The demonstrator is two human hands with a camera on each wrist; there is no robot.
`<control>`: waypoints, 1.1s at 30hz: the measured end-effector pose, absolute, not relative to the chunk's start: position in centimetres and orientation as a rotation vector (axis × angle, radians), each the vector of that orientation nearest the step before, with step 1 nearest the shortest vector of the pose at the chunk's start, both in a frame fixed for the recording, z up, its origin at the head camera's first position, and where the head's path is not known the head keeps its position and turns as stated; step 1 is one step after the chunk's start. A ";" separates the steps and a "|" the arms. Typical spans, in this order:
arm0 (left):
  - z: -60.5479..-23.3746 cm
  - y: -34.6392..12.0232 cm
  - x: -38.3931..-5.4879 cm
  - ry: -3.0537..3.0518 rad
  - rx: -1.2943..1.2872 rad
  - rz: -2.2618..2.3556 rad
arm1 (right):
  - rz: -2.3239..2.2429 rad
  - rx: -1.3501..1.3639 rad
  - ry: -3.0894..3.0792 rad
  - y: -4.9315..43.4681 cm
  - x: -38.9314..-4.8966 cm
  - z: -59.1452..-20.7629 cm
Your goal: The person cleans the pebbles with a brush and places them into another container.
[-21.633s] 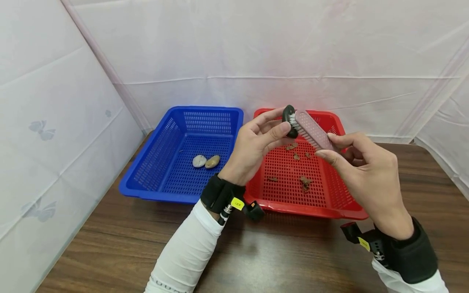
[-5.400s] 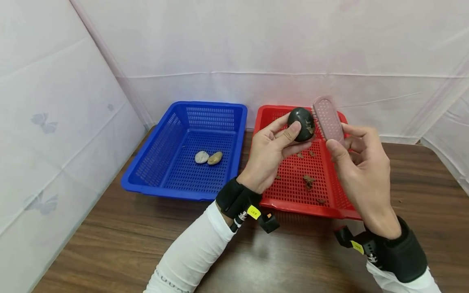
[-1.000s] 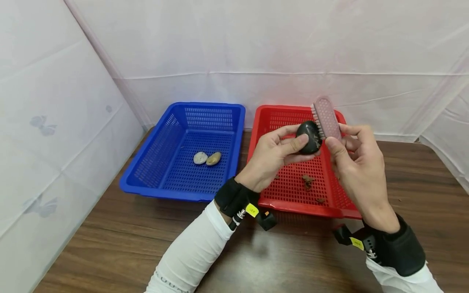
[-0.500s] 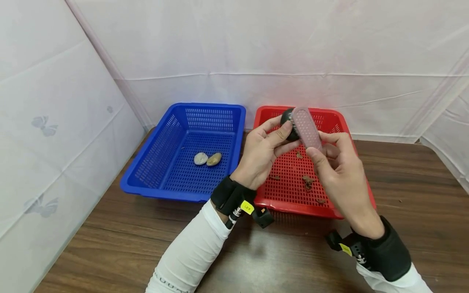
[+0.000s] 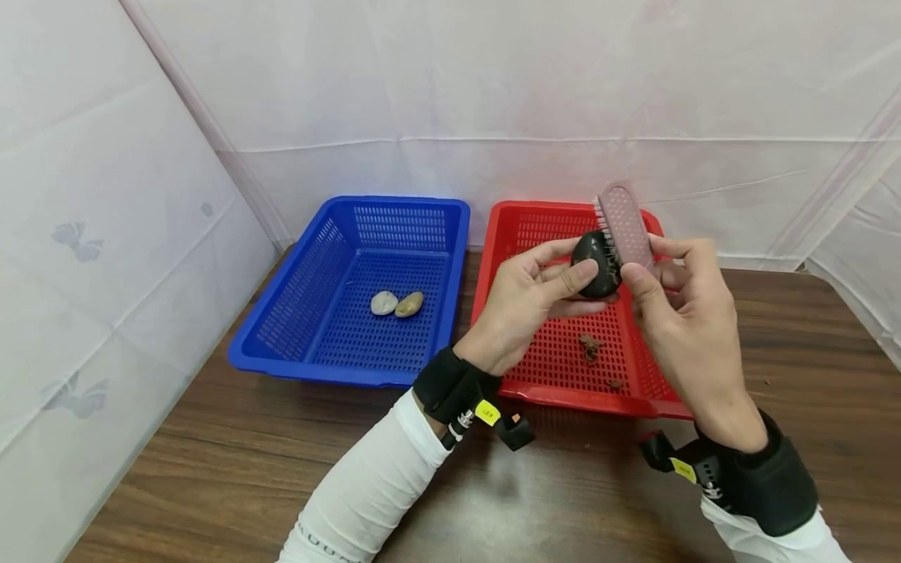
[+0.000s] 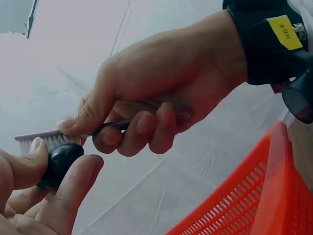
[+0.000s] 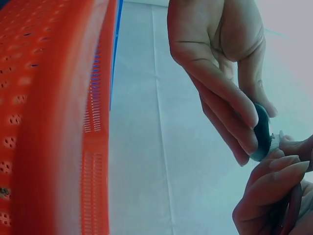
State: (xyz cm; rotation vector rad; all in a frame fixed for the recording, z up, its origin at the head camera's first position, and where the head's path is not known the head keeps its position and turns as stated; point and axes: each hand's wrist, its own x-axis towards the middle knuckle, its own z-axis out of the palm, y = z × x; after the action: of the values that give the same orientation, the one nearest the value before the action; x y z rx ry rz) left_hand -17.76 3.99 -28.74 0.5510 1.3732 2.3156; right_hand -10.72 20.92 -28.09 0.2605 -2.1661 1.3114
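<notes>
Pinched between thumb and fingers of my left hand (image 5: 524, 293) is a smooth dark stone (image 5: 593, 266), held above the red basket. Brown dirt clings to its right side. My right hand (image 5: 693, 320) grips the end of a pink scrubbing brush (image 5: 625, 223), its pale bristles against the stone's right edge. In the left wrist view the bristles (image 6: 54, 142) sit right over the stone (image 6: 61, 164), and a handle runs back into the right palm. The right wrist view shows the stone (image 7: 261, 132) edge-on between my left fingertips; my right hand hides most of the brush there.
Beneath the hands stands a red perforated basket (image 5: 573, 397) with several brown dirt clumps (image 5: 590, 348) in it. To its left, a blue basket (image 5: 317, 371) holds a white stone (image 5: 383, 303) and a tan stone (image 5: 410, 305). White curtains (image 5: 450, 94) enclose the wooden table (image 5: 232, 461).
Both hands shifted left half a second ago and are back right now, brush and stone still together. Over the longer span, the stone has turned from edge-on to showing its broad face.
</notes>
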 end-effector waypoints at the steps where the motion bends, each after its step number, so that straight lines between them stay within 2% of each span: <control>1: -28.8 3.9 -17.8 1.367 0.539 2.333 | 1.293 0.284 -2.179 20.8 -10.8 -28.2; 13: -28.7 2.9 -18.8 1.282 0.319 2.578 | 1.243 0.373 -2.292 19.2 -11.5 -29.2; 26: -28.9 3.5 -17.8 1.409 0.515 2.371 | 1.293 0.247 -2.218 20.8 -11.7 -28.8; 33: -28.8 3.6 -18.3 1.379 0.447 2.425 | 1.246 0.245 -2.219 20.7 -10.8 -28.6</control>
State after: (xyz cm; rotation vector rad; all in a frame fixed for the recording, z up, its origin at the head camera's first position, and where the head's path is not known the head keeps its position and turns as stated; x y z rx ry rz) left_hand -18.31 3.59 -28.77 0.4468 1.3792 2.4247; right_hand -10.83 20.75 -28.62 0.2446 -2.2195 1.2463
